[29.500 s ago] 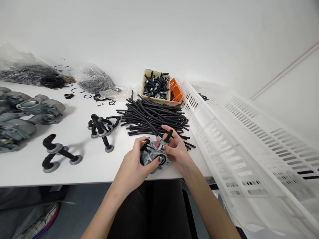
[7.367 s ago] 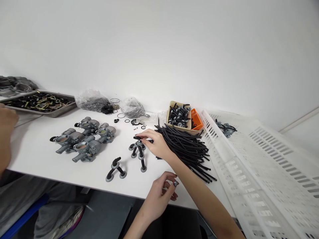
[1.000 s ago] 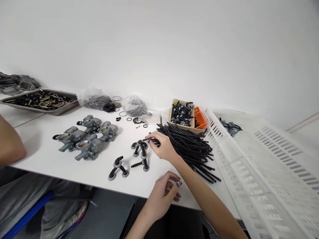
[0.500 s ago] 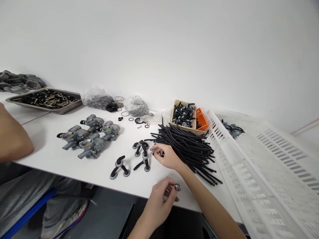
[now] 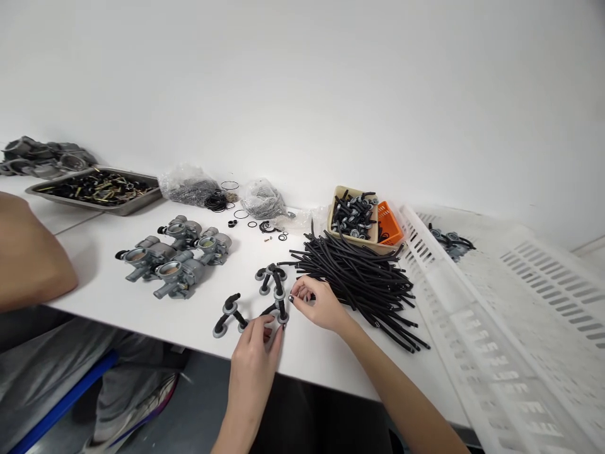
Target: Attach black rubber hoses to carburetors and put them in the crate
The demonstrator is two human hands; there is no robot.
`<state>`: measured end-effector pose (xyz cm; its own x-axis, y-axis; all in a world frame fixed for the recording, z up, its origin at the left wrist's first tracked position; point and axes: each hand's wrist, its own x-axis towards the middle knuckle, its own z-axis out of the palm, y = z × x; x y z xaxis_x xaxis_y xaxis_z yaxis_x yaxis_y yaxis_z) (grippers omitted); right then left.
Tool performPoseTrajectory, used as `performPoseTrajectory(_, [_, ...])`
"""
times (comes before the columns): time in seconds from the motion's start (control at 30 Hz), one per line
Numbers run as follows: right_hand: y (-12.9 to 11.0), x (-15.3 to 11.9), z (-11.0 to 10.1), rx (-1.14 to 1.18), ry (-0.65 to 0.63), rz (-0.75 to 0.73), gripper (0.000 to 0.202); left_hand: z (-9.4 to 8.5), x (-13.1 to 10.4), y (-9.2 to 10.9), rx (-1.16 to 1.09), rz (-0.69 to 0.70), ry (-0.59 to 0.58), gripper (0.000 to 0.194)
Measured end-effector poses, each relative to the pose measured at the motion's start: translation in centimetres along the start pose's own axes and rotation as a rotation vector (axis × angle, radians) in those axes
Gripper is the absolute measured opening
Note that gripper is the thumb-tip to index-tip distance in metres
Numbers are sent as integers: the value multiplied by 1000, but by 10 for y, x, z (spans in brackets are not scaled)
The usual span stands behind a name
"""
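My left hand (image 5: 255, 347) reaches over the table's front edge, thumb and fingers apart beside a grey-rimmed black tube piece (image 5: 282, 308). Its thumb tip is at the grey disc; whether it touches is unclear. To the right of that piece, my right hand (image 5: 317, 305) hovers with curled fingers, a gap between thumb and forefinger and nothing visible in it. Another cluster of short black tubes with grey discs (image 5: 230, 307) stands left of my left hand, partly hidden by it. More of them (image 5: 265, 287) stand behind.
Black rubber hoses (image 5: 354, 271) lie heaped right of my hands. Behind are a beige basket (image 5: 333, 217) of tube pieces and an orange basket (image 5: 390, 227). A white slotted crate (image 5: 449, 296) stands right. Left are carburetors (image 5: 174, 277), a metal tray (image 5: 127, 205) and another person's arm (image 5: 33, 258).
My left hand has moved left and forward, from the table's edge to the black tube piece. The right hand stays near the hoses, almost in place. The view has shifted slightly.
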<state>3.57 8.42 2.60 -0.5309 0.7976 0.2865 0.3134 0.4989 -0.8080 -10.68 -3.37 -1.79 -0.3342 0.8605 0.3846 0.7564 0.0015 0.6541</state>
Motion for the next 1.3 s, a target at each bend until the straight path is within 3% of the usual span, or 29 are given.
performPoseTrajectory(0.2, [-4,-4,0,20,-53,25,12,-10,3,-3,66,61,-35,16])
performPoseTrajectory(0.4, [-4,-6,7,44,-111,63,23,-18,8,1,287,38,-87,7])
performPoseTrajectory(0.57, [-6,-6,9,53,-136,84,24,-19,20,6,448,-13,-235,7])
performPoseTrajectory(0.83, [-8,-7,8,87,-155,88,25,-14,26,4,510,-5,-277,9])
performPoseTrajectory(1.17, [-4,-7,8,91,-157,68,24,-23,19,4,519,15,-214,11])
performPoseTrajectory(1.3, [-4,-7,8,92,-165,62,24,-34,9,0,463,99,-84,13])
